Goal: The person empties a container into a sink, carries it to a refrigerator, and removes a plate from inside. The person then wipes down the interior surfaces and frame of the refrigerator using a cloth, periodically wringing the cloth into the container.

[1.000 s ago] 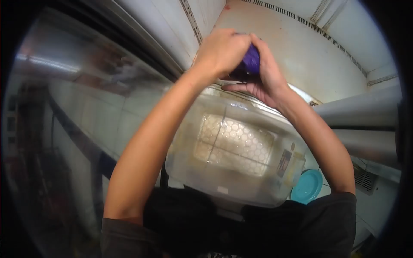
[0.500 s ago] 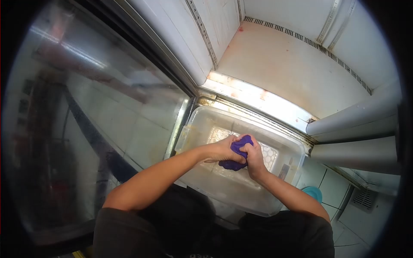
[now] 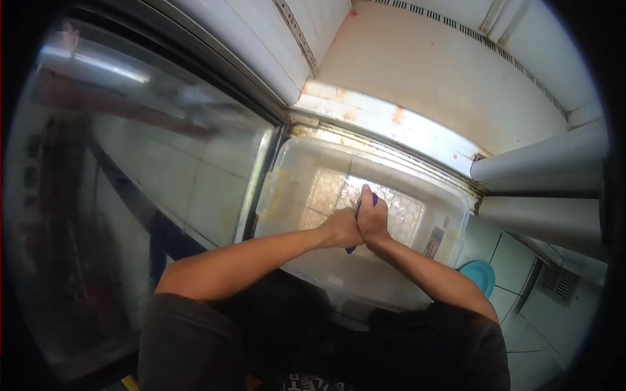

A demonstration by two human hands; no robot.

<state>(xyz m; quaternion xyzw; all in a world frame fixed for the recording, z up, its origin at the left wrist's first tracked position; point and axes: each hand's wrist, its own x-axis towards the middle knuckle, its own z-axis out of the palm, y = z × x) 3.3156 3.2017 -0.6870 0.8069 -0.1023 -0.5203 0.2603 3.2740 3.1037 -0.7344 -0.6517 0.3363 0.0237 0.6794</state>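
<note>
Both hands meet over the middle of a translucent plastic bin [image 3: 385, 280] standing on the tiled floor [image 3: 505, 257], and between them is a purple cloth [image 3: 351, 249]. The fingers of the left hand [image 3: 341, 228] are curled tight, clamped on the cloth, and those of the right hand [image 3: 373, 220] close on it from the other side, with one digit stretched toward the bin's far long edge. The hands touch each other, hiding most of the cloth; purple shows only at small spots, one below the left hand toward the bin's near edge, others beside the right hand's upper end. Whether the cloth hangs above the rim or lower, inside the walls, I cannot tell. The bin's bottom glints with a honeycomb pattern, crossed by dark lines, and a label [image 3: 433, 242] sits at its right end. Past the far edge run a stained sill [image 3: 391, 117] and the white floor of a cabinet [image 3: 430, 72]; a glass door [image 3: 189, 163] stands by the left edge. Just beyond the near right corner, a turquoise dish [image 3: 479, 279] lies on the floor, near a slotted grate [image 3: 556, 283].
</note>
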